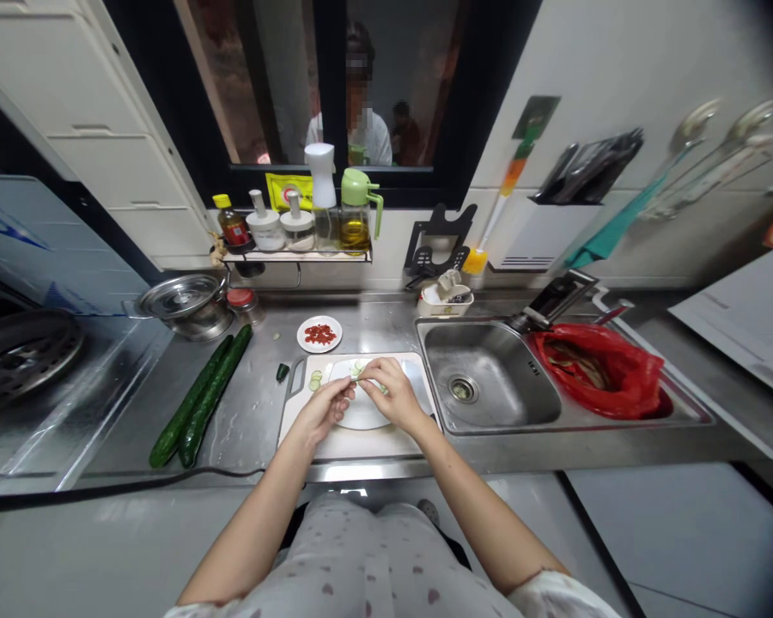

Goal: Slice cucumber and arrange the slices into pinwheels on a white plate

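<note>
We take the cutting board (367,444) as the reference for all positions. We hold both hands above the middle of the board, over the oval plate (361,419) that lies on it. The fingertips of the left hand (331,406) and the right hand (391,393) converge at a small pale-green piece (355,378). The right thumb and forefinger stand close together at this piece; we cannot tell which hand pinches it, since the fingers partly cover it.

We find cucumber slices (315,380) on the left part of the board, and more on the plate, close to the fingertips. A dark-green cucumber end (282,372) lies just beside the board's left edge. Two whole cucumbers (216,397) lie side by side farther left of the board. Beyond the board's far edge, we note a white dish (302,336) holding chopped red pieces (320,333). The sink (508,369) adjoins the board on the right; a red bag (641,378) sits farther right.
</note>
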`<action>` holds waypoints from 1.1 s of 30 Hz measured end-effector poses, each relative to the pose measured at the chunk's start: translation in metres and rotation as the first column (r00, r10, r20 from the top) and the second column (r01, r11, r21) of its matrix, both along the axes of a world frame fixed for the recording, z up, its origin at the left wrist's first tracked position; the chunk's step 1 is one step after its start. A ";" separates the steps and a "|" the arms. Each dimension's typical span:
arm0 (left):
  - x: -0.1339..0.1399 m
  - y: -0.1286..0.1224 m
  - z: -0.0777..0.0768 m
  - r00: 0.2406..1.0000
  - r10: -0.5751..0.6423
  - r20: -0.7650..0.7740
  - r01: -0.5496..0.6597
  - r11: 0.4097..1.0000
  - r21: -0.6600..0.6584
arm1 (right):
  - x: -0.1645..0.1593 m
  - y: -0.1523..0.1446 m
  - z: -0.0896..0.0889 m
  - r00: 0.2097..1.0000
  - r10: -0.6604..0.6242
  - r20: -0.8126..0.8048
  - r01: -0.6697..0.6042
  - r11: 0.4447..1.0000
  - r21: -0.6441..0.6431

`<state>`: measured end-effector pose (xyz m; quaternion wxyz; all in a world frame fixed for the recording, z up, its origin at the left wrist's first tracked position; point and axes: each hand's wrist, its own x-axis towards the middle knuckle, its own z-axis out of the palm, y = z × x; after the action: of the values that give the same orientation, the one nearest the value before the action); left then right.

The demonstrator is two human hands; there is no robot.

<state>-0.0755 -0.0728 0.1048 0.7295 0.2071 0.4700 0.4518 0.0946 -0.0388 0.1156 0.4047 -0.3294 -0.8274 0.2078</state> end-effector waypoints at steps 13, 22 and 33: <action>-0.003 0.010 0.003 0.976 0.132 -0.172 -0.101 0.979 0.179 | 0.000 0.002 -0.002 0.996 0.064 0.066 -0.061 0.997 -0.041; -0.002 0.011 0.000 0.940 0.217 -0.262 -0.129 0.940 0.317 | 0.000 0.003 0.002 0.990 0.095 0.102 -0.088 0.993 -0.072; 0.002 0.009 0.006 0.927 0.238 -0.290 -0.125 0.925 0.360 | -0.005 0.002 -0.003 0.998 0.051 -0.024 -0.054 0.984 -0.172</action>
<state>-0.0732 -0.0638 0.1107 0.5492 0.3551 0.5188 0.5506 0.0901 -0.0364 0.1124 0.3771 -0.3391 -0.8107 0.2924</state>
